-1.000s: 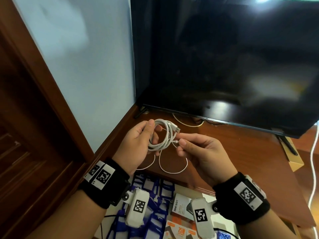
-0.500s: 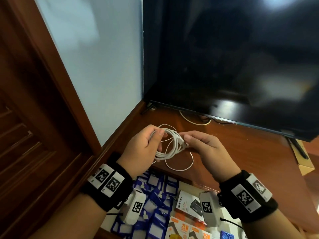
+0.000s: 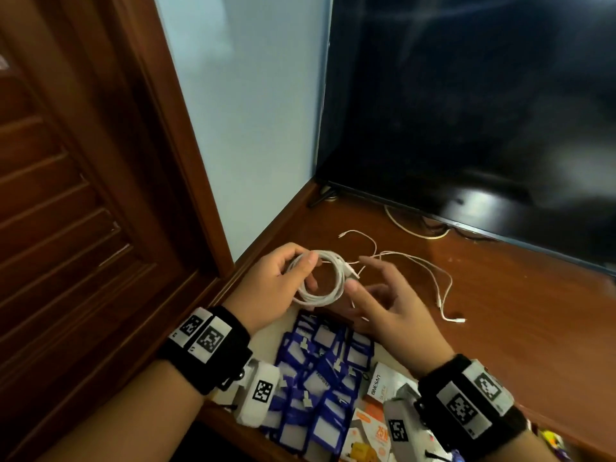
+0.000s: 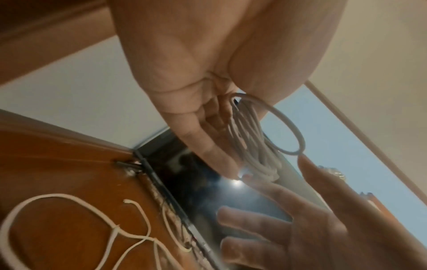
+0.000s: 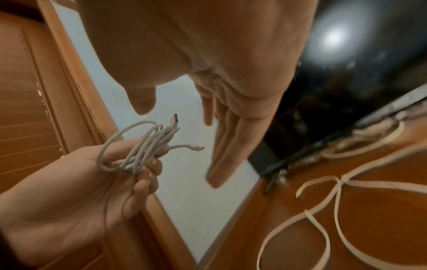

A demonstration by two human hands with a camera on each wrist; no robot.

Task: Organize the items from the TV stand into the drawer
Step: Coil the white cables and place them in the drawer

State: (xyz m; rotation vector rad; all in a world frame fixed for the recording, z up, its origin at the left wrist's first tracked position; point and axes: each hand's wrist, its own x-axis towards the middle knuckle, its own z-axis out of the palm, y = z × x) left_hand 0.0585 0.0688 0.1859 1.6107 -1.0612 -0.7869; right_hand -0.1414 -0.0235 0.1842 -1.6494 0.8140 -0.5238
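Note:
My left hand [image 3: 300, 273] grips a coiled white charging cable [image 3: 328, 281] above the front edge of the wooden TV stand [image 3: 500, 328]. Both plug ends stick out of the coil [image 5: 143, 146]. My right hand [image 3: 365, 278] hovers just right of the coil with straight, spread fingers [image 5: 221, 146] and holds nothing. A second thin white cable [image 3: 433, 275] lies loose and uncoiled on the stand, right of my hands. The open drawer [image 3: 266, 348] lies below my wrists. From the left wrist, the coil [image 4: 254, 142] hangs from my fingers.
The drawer holds several blue badge holders [image 3: 320, 378] and charger boxes [image 3: 376, 388]. A black TV [image 3: 483, 111] stands at the back with another white cord [image 3: 410, 228] under its edge. A wooden door [image 3: 66, 195] and a pale wall [image 3: 253, 128] are at the left.
My right hand has let go of the cable's plug end and spread open. The left hand keeps the coil. Both hands sit nearer the drawer, and the loose cable now shows.

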